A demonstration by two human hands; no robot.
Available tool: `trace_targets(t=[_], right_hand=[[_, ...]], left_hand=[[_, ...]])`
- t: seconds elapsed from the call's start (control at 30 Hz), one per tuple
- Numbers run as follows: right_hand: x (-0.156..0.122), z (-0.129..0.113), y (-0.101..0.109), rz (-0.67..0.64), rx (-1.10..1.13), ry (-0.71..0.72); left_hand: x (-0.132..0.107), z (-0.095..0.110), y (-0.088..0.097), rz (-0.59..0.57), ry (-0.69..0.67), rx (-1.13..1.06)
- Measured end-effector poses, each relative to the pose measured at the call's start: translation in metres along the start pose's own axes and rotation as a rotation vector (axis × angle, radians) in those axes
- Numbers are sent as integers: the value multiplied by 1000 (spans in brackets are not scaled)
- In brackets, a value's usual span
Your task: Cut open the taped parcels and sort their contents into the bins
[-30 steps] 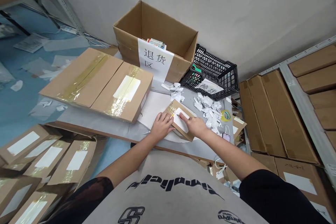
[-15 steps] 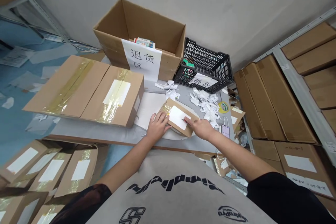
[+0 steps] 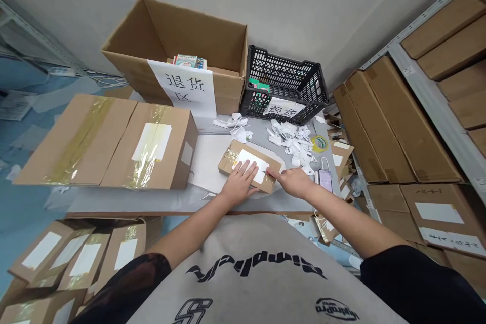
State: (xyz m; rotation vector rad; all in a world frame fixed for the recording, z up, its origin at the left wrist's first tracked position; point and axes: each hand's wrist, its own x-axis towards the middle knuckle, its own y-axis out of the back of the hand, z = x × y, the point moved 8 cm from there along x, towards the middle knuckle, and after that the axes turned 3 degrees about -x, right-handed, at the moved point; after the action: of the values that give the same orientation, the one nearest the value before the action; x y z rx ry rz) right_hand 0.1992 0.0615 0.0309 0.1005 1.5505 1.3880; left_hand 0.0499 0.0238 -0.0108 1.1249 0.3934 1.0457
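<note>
My left hand (image 3: 239,183) lies flat on a small taped cardboard parcel (image 3: 250,164), its fingers over the white label. My right hand (image 3: 292,183) is at the parcel's right side, pinching a thin pointed tool (image 3: 267,173) whose tip touches the parcel near the label. I cannot tell whether the tool is a pen or a blade. The parcel rests on a white sheet (image 3: 207,162) on a grey table (image 3: 261,136). Its lower edge is partly hidden by my hands.
Two large taped cartons (image 3: 106,142) stand left of the parcel. Behind are an open carton with a sign (image 3: 197,30) and a black plastic crate (image 3: 284,76). White paper scraps (image 3: 292,144), a tape roll (image 3: 320,143) and a phone (image 3: 325,179) lie right.
The whole scene has shifted left and down in view as my head turned. The parcel now lies more level, and my left hand has slid further onto its label.
</note>
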Motion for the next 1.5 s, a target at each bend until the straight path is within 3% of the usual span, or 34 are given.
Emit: trace_targets(t=[0.13, 0.47, 0.83, 1.2, 1.33, 1.5], right_hand=[[-10, 8, -5, -19, -18, -13], [-27, 15, -10, -32, 29, -29], [-36, 20, -31, 10, 33, -34], [-38, 25, -57, 162, 173, -48], [-49, 32, -61, 222, 295, -86], [-54, 39, -58, 421, 733, -177]], left_hand=[[2, -2, -12, -19, 7, 15], [0, -5, -19, -64, 8, 109], [28, 6, 4, -225, -83, 269], [35, 10, 3, -253, -104, 286], [35, 14, 5, -232, -82, 311], [36, 19, 8, -199, -48, 325]])
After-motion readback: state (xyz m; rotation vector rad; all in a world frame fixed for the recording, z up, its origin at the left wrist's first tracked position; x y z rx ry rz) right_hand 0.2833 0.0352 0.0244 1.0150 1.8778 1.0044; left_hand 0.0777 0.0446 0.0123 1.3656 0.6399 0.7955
